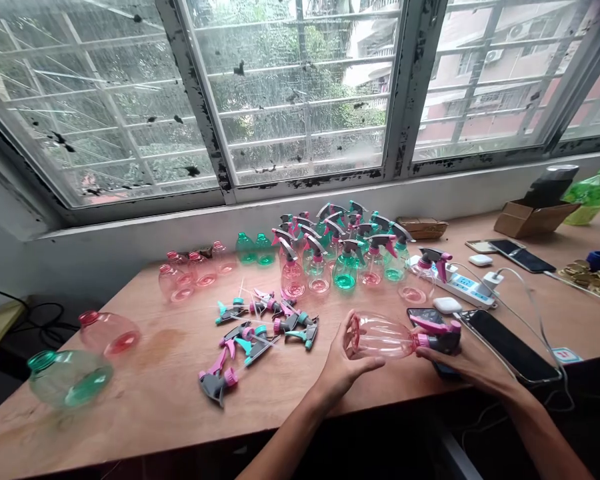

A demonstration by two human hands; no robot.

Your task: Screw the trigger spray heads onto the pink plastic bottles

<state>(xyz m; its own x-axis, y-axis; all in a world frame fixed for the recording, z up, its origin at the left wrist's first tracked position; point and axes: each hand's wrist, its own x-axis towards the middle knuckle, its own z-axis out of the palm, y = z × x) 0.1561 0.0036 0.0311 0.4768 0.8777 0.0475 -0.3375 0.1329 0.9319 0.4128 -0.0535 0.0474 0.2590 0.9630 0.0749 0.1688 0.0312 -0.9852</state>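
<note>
Above table's (145, 413) near edge, pink bottle (383, 335) is held sideways btwn both hands, prob. to keep body & top in line. L hand (344, 363) cups base end, fingers & thumb around it; R hand (475, 365) grips spray top (443, 339), far fingers hidden. Around: fitted bottles (345, 275) stand behind, apart from hands; power strip (467, 287) sits beyond R hand; dark phone (423, 313) under spray top, limiting room there; loose spray tops (284, 325) lie L of L hand.
</note>
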